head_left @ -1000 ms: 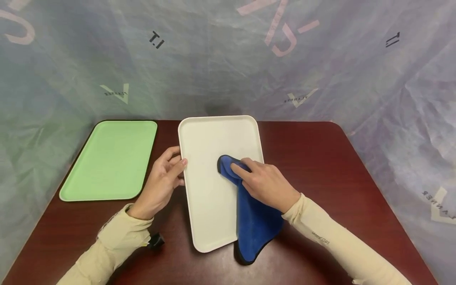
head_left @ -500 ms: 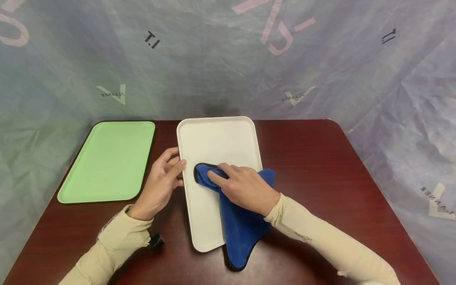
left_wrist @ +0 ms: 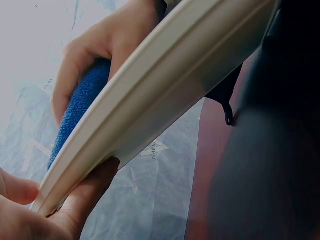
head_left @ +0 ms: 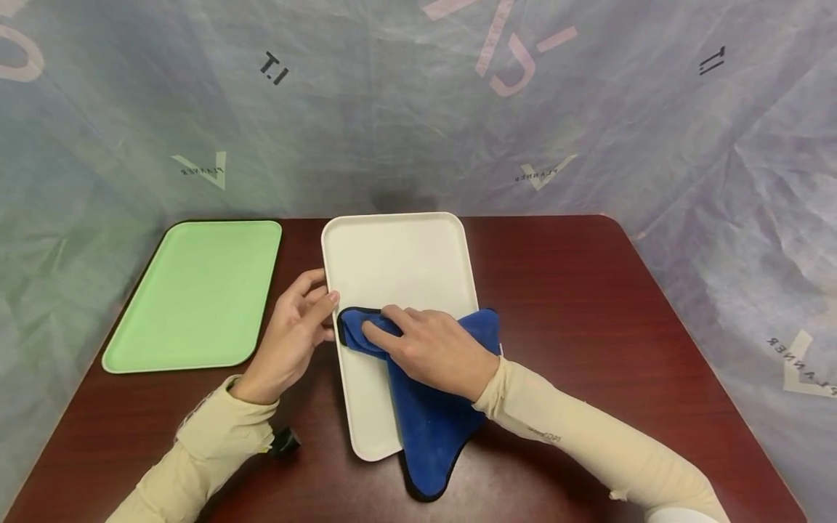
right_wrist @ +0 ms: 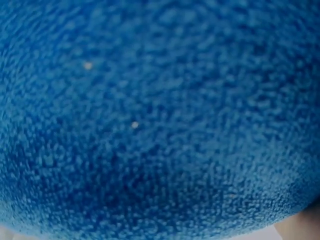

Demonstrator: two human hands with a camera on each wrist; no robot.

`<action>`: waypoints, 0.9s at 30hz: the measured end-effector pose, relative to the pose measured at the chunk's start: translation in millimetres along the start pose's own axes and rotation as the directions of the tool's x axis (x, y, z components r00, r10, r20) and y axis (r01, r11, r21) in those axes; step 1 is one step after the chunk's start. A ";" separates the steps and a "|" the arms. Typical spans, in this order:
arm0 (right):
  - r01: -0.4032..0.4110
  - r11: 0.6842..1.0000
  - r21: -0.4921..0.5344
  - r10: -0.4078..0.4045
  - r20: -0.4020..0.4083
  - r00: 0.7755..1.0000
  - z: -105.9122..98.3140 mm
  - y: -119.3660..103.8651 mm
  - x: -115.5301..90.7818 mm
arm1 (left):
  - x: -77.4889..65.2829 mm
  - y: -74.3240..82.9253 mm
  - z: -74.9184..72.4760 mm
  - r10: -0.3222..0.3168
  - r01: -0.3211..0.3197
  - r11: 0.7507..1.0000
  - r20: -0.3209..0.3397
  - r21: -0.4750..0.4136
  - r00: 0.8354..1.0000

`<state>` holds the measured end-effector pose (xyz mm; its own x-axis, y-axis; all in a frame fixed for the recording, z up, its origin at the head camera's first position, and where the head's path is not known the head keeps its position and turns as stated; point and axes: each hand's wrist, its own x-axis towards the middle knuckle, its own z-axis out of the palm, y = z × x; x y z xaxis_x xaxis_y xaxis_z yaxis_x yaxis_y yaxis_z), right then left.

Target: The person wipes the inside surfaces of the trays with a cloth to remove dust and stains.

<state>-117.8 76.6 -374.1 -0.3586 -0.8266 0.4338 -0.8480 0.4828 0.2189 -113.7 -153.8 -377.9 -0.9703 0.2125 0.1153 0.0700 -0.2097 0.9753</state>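
A white rectangular tray is held tilted up over the table in the head view. My left hand grips its left rim, thumb on the front edge and fingers behind; the left wrist view shows the tray edge-on between thumb and fingers. My right hand holds a bunched blue cloth with dark edging against the tray's face, close to the left rim. The loose part of the cloth hangs past the tray's lower edge. Blue pile of the cloth fills nearly all of the right wrist view.
A light green tray lies flat at the left of the dark red wooden table. Grey printed sheeting stands as walls behind and at both sides. A small black object sits at my left wrist.
My right hand has wiped the cloth leftward and slightly down across the white tray, from its right half to near the left rim. My left hand keeps its grip on the tray.
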 end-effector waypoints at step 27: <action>-0.014 0.995 0.096 0.002 0.125 0.992 -5.6 -4.6 -23.5 | -4.9 1.7 -3.4 0.015 -0.015 1.000 -0.005 0.015 1.000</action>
<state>-103.3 95.4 -380.4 -0.4065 -0.8553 0.3213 -0.8763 0.4645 0.1278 -109.6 -158.4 -377.5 -0.9703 0.2045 0.1289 0.0878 -0.1985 0.9762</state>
